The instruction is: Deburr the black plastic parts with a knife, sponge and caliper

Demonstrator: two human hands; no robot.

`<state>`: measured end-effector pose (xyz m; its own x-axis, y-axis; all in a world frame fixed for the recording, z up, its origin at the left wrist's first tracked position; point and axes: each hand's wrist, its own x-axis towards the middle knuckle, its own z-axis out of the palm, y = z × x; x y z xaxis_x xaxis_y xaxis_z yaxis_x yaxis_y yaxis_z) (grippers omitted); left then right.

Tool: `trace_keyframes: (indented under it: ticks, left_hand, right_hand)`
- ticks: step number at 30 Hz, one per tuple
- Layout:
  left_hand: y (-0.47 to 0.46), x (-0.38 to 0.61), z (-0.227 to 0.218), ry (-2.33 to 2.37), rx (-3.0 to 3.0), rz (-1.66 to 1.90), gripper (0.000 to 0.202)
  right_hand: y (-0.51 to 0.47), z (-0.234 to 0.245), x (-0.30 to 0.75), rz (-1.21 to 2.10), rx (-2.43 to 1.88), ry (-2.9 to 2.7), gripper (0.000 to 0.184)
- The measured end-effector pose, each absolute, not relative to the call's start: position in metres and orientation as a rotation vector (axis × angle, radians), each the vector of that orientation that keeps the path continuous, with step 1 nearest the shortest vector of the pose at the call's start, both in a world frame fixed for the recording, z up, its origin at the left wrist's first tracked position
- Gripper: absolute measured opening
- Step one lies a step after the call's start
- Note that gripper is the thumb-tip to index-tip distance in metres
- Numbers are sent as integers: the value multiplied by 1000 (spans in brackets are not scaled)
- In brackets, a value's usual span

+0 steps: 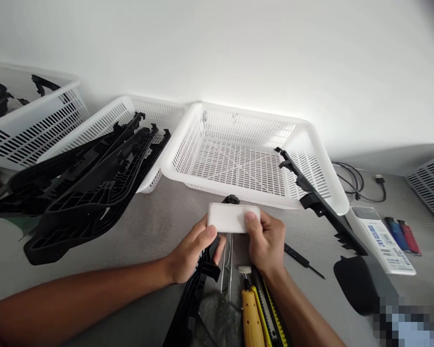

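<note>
Left hand [188, 255] grasped black trim strip [188, 308], thumb on white block [229, 219], lower left corner | right hand [269, 243] pinched its right end | block: above grey table [148, 231], below white basket's near rim [202, 182] | steady trim, even thumb pressure seemed best

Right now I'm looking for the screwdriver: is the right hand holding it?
No, the right hand holds the white block; the screwdriver lies on the table.

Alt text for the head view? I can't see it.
Left hand and right hand hold a white block over a grey table, a black part at the left hand. White baskets stand beyond; a yellow-handled tool lies nearer.
</note>
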<state>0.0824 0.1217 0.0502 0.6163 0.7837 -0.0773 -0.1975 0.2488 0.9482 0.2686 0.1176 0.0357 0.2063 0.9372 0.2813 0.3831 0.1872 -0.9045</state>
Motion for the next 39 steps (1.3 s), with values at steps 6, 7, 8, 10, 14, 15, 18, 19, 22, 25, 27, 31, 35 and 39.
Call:
trace_keyframes:
  ticks: [6,7,8,10,14,15,18,19,22,25,27,31,35,39]
  left_hand:
    - [122,82,50,631,1094,728,61]
    - [123,82,49,629,1070,742,63]
    - [123,83,48,631,1047,756,65]
    - [124,84,45,649,994,789,69]
    - [125,85,41,663,923,820,78]
    - [124,85,41,658,929,812,79]
    - [123,85,41,656,969,778,82]
    - [122,85,41,655,975,772,83]
    - [122,84,43,657,974,762,84]
    - [122,84,44,672,933,782,82]
    - [123,83,44,682,915,779,84]
    - [123,82,41,688,904,730,90]
    - [125,82,40,707,944,776,88]
    - [126,82,43,693,1019,741,83]
  right_hand:
    - [118,37,268,545,-1468,-1303,54]
    - [118,37,269,503,-1465,-1293,54]
    - [118,37,269,470,-1441,-1317,53]
    - [118,37,270,421,-1329,-1459,43]
    - [119,36,270,315,-1039,-1779,32]
    - [119,36,270,300,-1007,-1819,34]
    - [120,33,271,324,-1006,-1869,42]
    - [121,32,271,342,-1019,-1868,44]
    - [121,32,272,315,-1078,-1823,45]
    - [121,37,270,208,-1114,-1752,43]
    - [120,40,268,191,-1082,-1735,40]
    - [117,39,265,410,-973,-1718,39]
    - [117,34,268,698,-1037,-1420,24]
    - [117,35,268,845,-1083,-1236,18]
